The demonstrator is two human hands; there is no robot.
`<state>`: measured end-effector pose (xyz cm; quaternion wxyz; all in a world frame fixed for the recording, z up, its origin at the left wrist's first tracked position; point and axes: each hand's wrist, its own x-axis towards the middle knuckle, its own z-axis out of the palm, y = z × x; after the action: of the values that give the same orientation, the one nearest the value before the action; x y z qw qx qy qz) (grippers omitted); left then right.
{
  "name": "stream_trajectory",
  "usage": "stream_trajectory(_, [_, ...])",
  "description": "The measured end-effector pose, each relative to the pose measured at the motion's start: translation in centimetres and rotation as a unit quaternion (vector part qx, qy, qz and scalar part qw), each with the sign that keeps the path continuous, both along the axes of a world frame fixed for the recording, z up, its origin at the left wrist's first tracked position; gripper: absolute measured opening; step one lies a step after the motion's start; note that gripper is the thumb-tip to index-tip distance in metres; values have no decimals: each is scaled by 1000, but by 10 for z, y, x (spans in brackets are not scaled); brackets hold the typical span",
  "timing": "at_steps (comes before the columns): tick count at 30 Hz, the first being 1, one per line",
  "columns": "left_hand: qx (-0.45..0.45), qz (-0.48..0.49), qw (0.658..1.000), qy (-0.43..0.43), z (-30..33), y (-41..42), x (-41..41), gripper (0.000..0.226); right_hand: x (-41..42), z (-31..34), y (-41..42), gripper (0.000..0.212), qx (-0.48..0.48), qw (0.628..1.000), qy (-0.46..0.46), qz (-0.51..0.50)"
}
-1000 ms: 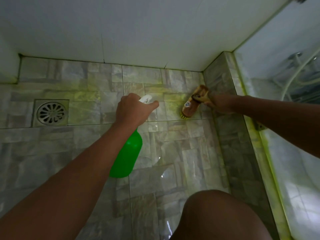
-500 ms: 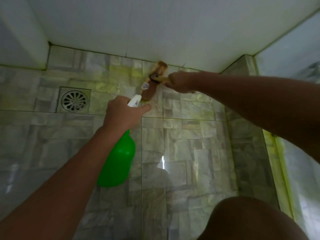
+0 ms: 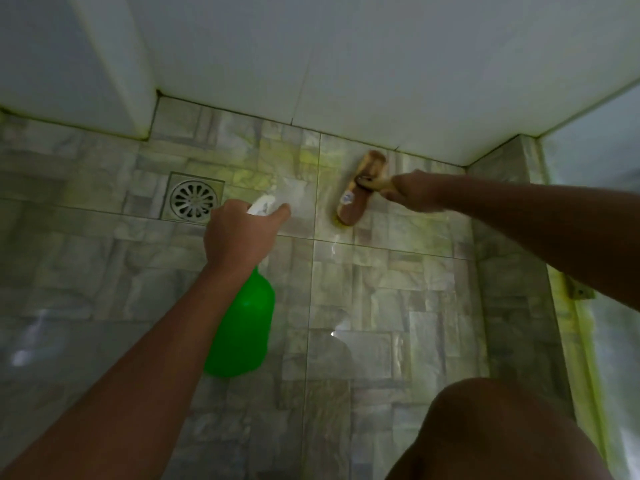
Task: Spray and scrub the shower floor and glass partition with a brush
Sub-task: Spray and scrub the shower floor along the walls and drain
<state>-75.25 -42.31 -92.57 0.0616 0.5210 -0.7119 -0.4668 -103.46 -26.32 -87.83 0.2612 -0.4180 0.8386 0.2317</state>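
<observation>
You have one view only, from your head, looking steeply down and forward at the grey stone-patterned tiled shower floor [image 3: 381, 306]. It sits close above that floor, facing the white back wall [image 3: 346, 64] beyond it.

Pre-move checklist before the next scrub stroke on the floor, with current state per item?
1. Right hand grips the brush handle: ok.
2. Brush bristles down on the floor tiles: ok, near the back wall.
3. Left hand holds the green spray bottle: ok.
4. Nozzle aimed at the floor between drain and brush: ok.
5. Liquid left in the bottle: cannot tell.
6. Glass partition scrubbed: cannot tell; yellow-green grime shows along its base.
</observation>
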Motion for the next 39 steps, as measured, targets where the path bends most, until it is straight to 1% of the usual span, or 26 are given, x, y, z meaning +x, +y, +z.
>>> stream_trajectory(2, [-14, 9, 1000, 6, 5, -4, 9, 58, 20, -2, -55, 52, -21, 1000, -11, 17])
stream_trajectory(4, [-23, 4, 1000, 20, 9, -11, 18, 59, 37, -5, -84, 53, -36, 999, -28, -1])
stream_trajectory(8, [-33, 8, 998, 46, 16, -36, 45, 60, 64, -12, -67, 53, -40, 997, -43, -41])
stream_trajectory(11, [-34, 33, 997, 54, 23, -43, 60, 56, 81, -4, -47, 53, -42, 992, -47, -105])
stream_trajectory(13, [-41, 41, 996, 62, 28, -46, 72, 56, 95, 2, -51, 48, -99, 975, -79, -183])
stream_trajectory(15, [-60, 34, 995, 68, 31, -50, 84, 57, 105, 7, -67, 35, -160, 946, -106, -261])
stream_trajectory(16, [-74, 31, 994, 73, 32, -51, 91, 56, 108, 9, -79, 27, -181, 936, -115, -280])
stream_trajectory(17, [-86, 28, 993, 76, 34, -52, 98, 56, 111, 12, -94, 22, -192, 932, -117, -283])
stream_trajectory(19, [-101, 27, 991, 79, 36, -54, 110, 55, 111, 11, -125, 26, -176, 943, -100, -263])
stream_trajectory(20, [-107, 26, 991, 75, 37, -55, 114, 55, 113, 7, -137, 28, -153, 953, -84, -249])
stream_trajectory(22, [-116, 24, 991, 69, 39, -59, 119, 56, 126, 7, -154, 28, -74, 981, -21, -180])
stream_trajectory(23, [-117, 25, 991, 64, 39, -61, 120, 57, 135, 6, -161, 28, -64, 987, -14, -144])
stream_trajectory(24, [-117, 26, 991, 57, 39, -63, 122, 57, 147, 3, -167, 30, -76, 988, -33, -134])
stream_trajectory(27, [-112, 28, 992, 44, 36, -69, 128, 54, 190, -5, -182, 33, -108, 975, -123, -151])
stream_trajectory(30, [-103, 25, 994, 39, 33, -73, 130, 51, 209, -14, -183, 24, -56, 981, -155, -106])
stream_trajectory(31, [-104, 24, 993, 40, 33, -74, 130, 51, 207, -14, -181, 24, -57, 980, -158, -103])
stream_trajectory(33, [-107, 22, 993, 36, 32, -74, 130, 52, 194, -11, -175, 33, -120, 974, -150, -117])
stream_trajectory(34, [-107, 20, 994, 29, 31, -74, 129, 53, 186, -8, -172, 39, -136, 975, -125, -123])
stream_trajectory(35, [-106, 19, 994, 19, 29, -75, 129, 53, 180, -1, -172, 41, -155, 972, -105, -140])
stream_trajectory(37, [-102, 17, 995, 6, 24, -76, 130, 55, 166, 7, -175, 36, -160, 969, -86, -167])
stream_trajectory(39, [-98, 13, 995, 8, 20, -76, 130, 55, 160, 12, -183, 30, -130, 974, -56, -177])
